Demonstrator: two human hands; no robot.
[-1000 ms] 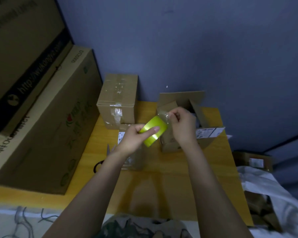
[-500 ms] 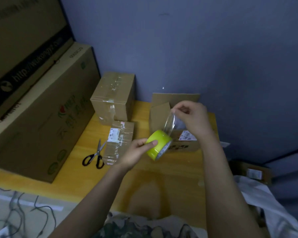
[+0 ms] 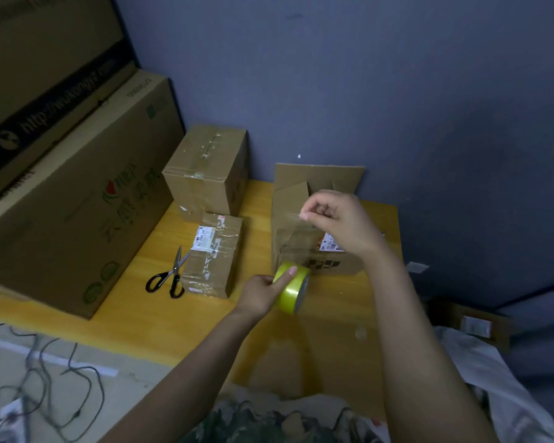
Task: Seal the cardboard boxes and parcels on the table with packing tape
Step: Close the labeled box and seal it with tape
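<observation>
**Tape pulled from the roll in front of an open box**

A yellow-green roll of packing tape (image 3: 293,287) is held low over the wooden worktop (image 3: 189,314), just in front of an open cardboard box (image 3: 317,177). The left hand (image 3: 263,294) grips the roll, fingers curled round it and the thumb lying across its outer face, likely to steady it while tape unwinds. The right hand (image 3: 339,220) is raised over the box, its fingers pinching the free end of a clear strip (image 3: 293,238). The strip stretches taut down to the roll, probably to draw enough length to span the flaps. The box's flaps stand up, not yet sealed. To the left lie a small taped parcel (image 3: 213,257) and, just beside it, scissors (image 3: 168,278) within reach for cutting. A taller taped box (image 3: 205,171) stands behind them, and a large carton (image 3: 77,193) stands further left.
</observation>
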